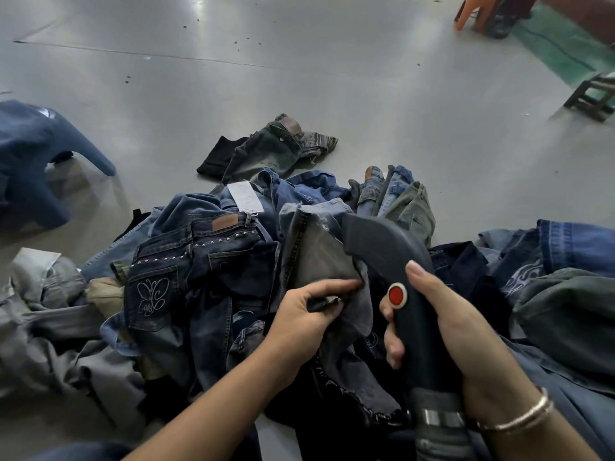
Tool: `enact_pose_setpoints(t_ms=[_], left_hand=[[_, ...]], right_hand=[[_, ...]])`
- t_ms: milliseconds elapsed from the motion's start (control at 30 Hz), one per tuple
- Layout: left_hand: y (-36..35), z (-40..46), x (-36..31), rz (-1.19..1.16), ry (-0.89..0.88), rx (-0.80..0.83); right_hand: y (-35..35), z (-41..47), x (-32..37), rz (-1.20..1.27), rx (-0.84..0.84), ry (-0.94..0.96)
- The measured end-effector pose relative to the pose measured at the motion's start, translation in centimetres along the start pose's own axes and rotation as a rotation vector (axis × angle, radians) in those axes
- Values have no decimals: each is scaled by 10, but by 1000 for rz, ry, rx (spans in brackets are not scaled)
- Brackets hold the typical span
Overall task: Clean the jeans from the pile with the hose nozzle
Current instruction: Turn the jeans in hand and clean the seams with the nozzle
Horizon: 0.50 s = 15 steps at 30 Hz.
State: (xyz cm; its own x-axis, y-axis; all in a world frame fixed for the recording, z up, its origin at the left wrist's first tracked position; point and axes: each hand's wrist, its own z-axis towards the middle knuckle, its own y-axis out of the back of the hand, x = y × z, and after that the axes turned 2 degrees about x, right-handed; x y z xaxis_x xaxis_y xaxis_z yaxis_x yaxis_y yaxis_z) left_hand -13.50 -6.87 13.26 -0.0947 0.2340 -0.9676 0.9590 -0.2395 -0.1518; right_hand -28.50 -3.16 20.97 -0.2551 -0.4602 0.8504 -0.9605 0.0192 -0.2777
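Observation:
A big pile of jeans (206, 261) covers the floor in front of me. My left hand (309, 314) pinches the frayed hem of a grey denim leg (319, 254) that lies on top of the pile. My right hand (466, 334) grips the dark hose nozzle (382, 247) by its handle, beside a red button (397, 295). The nozzle's wide mouth rests against the grey denim just above my left hand. A ribbed hose (439, 434) runs down from the handle to the bottom edge.
Dark jeans with a butterfly pocket (153, 294) lie left of my hands. A separate pair of jeans (276, 144) lies alone on the grey floor beyond the pile. A blue plastic stool (36, 161) stands at left; other stools (592, 98) stand at far right.

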Motion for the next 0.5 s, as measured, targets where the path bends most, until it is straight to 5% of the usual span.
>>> enact_pose_setpoints(t_ms=[333,500], left_hand=[[6,13,1,-29,187,-302],[6,11,-2,-86,215,-395]], right_hand=[[10,-10,5,-17,21,-51],[1,3,-1,-264,-6,5]])
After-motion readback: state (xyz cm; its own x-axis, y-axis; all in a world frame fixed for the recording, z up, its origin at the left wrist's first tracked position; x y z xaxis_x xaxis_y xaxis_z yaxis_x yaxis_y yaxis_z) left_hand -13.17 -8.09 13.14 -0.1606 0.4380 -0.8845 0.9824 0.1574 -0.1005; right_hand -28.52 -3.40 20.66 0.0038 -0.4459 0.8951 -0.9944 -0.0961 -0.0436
